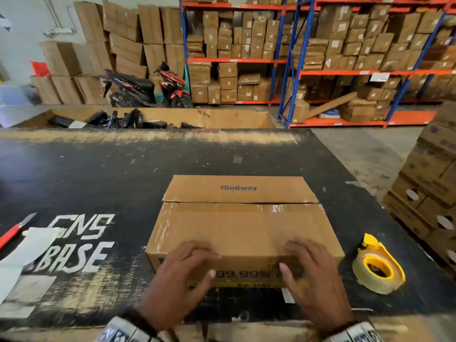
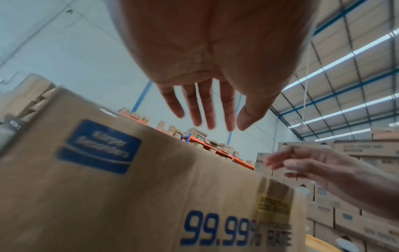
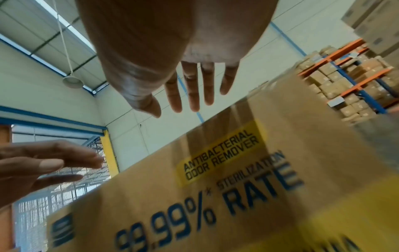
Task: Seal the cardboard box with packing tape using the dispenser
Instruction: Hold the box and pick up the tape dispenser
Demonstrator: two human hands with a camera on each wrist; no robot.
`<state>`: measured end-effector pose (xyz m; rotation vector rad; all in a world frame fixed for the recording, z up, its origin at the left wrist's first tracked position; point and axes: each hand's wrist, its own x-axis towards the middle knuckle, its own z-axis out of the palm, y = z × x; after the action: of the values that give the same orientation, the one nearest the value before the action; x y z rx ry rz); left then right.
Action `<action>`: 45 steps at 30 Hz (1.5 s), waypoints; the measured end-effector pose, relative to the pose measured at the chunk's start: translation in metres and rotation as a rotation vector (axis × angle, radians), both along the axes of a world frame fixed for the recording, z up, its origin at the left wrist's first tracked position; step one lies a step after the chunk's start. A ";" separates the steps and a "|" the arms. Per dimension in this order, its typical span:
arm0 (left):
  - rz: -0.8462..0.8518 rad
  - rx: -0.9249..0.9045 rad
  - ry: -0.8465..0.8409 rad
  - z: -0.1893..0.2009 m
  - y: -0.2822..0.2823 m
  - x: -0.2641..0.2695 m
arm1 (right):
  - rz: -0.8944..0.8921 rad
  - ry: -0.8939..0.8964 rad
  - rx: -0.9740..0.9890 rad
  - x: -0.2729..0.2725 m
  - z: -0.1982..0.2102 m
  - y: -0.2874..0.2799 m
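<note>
A brown cardboard box (image 1: pixel 243 225) sits on a black desk (image 1: pixel 103 169). The word "Glodway" is printed on its far flap. Shiny clear tape (image 1: pixel 246 209) runs along the line where the two top flaps meet. Both hands reach over the near edge of the box with the fingers spread out. The left hand (image 1: pixel 180 277) is on the left part and the right hand (image 1: pixel 312 275) is on the right part. A yellow tape dispenser (image 1: pixel 377 265) lies on the desk just beside the box, to the right. A red box cutter (image 1: pixel 13 232) and a white paper (image 1: pixel 22 255) lie far to the left. Behind the desk are shelves (image 1: pixel 296 60) full of boxes and a parked motorbike (image 1: pixel 148 87).
</note>
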<state>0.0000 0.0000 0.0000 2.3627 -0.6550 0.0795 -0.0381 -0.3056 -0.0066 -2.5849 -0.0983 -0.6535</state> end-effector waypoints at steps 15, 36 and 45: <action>0.091 0.335 -0.077 0.013 -0.088 0.090 | -0.112 0.173 -0.257 0.057 -0.008 0.007; 0.127 0.490 -0.029 -0.010 -0.117 0.110 | -0.070 0.304 0.310 0.090 0.027 -0.083; 0.176 0.462 -0.049 -0.008 -0.120 0.110 | -0.675 0.779 0.165 0.040 -0.062 -0.256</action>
<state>0.1104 -0.1196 -0.0079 2.8703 -0.5277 0.0683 0.0015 -0.5614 -0.0684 -2.4913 1.0504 0.1811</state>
